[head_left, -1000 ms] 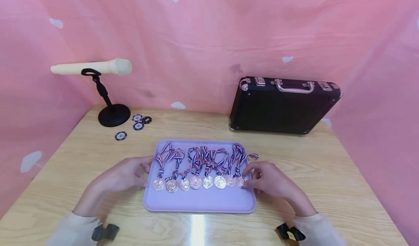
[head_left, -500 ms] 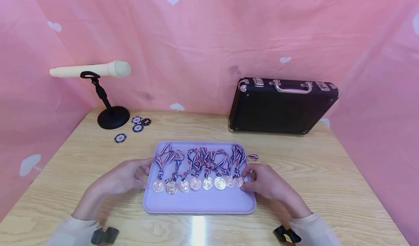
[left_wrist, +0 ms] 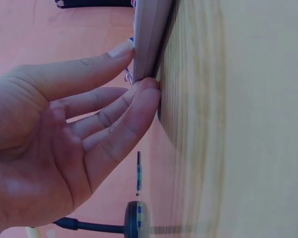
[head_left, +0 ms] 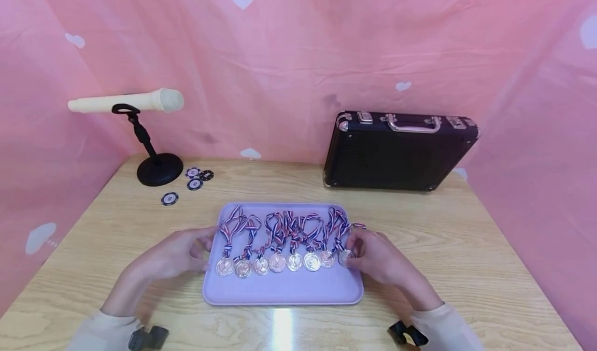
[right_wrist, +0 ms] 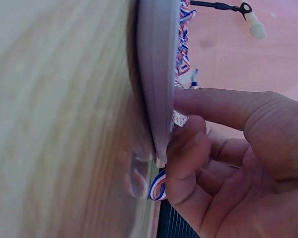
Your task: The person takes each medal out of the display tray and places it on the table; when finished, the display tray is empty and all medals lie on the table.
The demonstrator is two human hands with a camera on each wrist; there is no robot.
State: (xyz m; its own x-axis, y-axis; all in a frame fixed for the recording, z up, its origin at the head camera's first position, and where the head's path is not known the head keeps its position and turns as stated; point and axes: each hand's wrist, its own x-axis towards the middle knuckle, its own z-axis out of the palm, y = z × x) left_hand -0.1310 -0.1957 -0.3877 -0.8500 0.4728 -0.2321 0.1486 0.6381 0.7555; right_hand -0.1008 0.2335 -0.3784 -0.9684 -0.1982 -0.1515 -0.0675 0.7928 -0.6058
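Eight medals (head_left: 277, 262) lie in a row on a lilac tray (head_left: 282, 294), midway between the left and right edges of the tabletop (head_left: 466, 268). Little has changed in the last half second: the right hand (head_left: 380, 257) has edged slightly inward, and its forefinger now covers more of the ribbon loop (head_left: 358, 226) straying past the rim. To my eye, that narrows the work to the rightmost medal (head_left: 345, 258). That hand is curled narrow, thumb against the medal; I cannot tell whether it pinches it. The left hand (head_left: 172, 255) stays put, holding the tray's left rim between thumb and fingers.

From above, that hold is hard to make out; the left wrist view shows the thumb high on the rim, a fingertip low beside the wood. The right wrist view shows the stray loop curling out beyond the tray.
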